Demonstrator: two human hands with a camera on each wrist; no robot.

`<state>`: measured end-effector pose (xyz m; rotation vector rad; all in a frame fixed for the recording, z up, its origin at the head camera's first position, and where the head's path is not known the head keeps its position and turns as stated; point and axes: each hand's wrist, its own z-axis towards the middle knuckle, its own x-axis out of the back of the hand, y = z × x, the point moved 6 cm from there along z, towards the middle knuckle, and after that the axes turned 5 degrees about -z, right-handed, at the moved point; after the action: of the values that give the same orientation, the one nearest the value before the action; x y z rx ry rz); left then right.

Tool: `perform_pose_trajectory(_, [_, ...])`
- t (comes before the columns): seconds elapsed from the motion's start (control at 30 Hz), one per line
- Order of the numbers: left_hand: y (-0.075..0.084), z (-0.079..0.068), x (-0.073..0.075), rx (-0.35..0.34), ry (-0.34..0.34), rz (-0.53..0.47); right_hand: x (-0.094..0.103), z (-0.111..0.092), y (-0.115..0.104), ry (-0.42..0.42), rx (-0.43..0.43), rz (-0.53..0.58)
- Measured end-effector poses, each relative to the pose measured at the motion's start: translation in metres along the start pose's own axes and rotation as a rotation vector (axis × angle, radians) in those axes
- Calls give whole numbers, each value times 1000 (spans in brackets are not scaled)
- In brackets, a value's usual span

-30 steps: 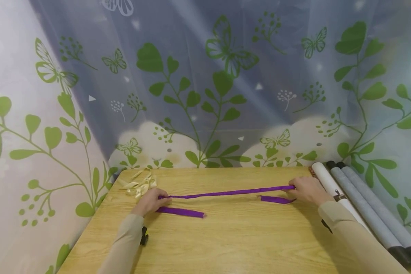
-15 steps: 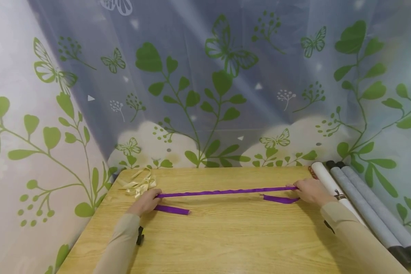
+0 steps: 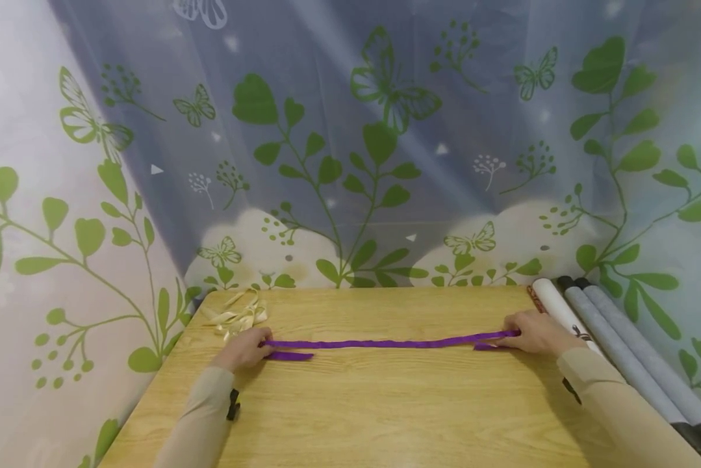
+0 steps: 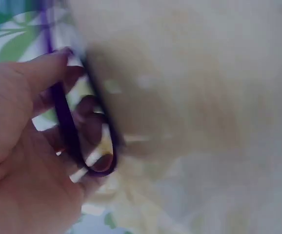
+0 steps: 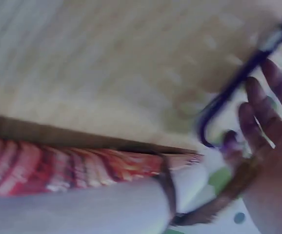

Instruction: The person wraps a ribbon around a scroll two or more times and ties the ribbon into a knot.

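Observation:
A purple ribbon (image 3: 373,344) stretches nearly straight from side to side over the wooden table (image 3: 379,416). Its left part is pinched between thumb and finger of my left hand (image 3: 246,349); in the left wrist view that hand (image 4: 29,141) has a loop of ribbon (image 4: 68,126) hanging by its other fingers. At the other side my right hand (image 3: 540,333) holds the ribbon, and its fingertips lie partly outside the blurred right wrist view. A short loose tail turns back inward from each hand. Cream ribbon (image 3: 240,315) lies heaped just beyond my left hand.
Along the right edge of the table lie a white roll (image 3: 560,309) and two grey rolls (image 3: 625,357) with black ends. A red patterned strip (image 5: 72,165) runs beside the white roll. Behind the table hangs a leaf-printed curtain (image 3: 338,130).
My hands have moved a little farther apart, the left going left and the right going right. The ribbon between them has come lower and nearer, and both loose tails look shorter.

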<state>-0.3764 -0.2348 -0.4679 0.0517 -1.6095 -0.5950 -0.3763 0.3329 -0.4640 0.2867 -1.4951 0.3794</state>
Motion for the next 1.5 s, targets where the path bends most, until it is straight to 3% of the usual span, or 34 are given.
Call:
perform_pose_trajectory(0.2, [22, -3, 13, -16, -56, 45, 11, 0, -15, -160, 64, 191])
perform_pose_trajectory(0.3, [32, 0, 9, -30, -83, 80, 12, 1, -26, -258, 94, 299])
perform_pose_trajectory(0.4, [35, 3, 2, -23, -89, 102, 12, -1, -34, -299, 115, 302])
perform_pose_trajectory(0.6, [32, 6, -3, -21, -52, 79, 11, -3, -34, -213, 145, 209])
perform_pose_trajectory(0.87, [26, 5, -5, 21, -52, -11, 12, -7, -19, -115, 86, 172])
perform_pose_trajectory(1.5, [31, 4, -5, 26, -60, -74, 16, -12, -11, -146, 44, 233])
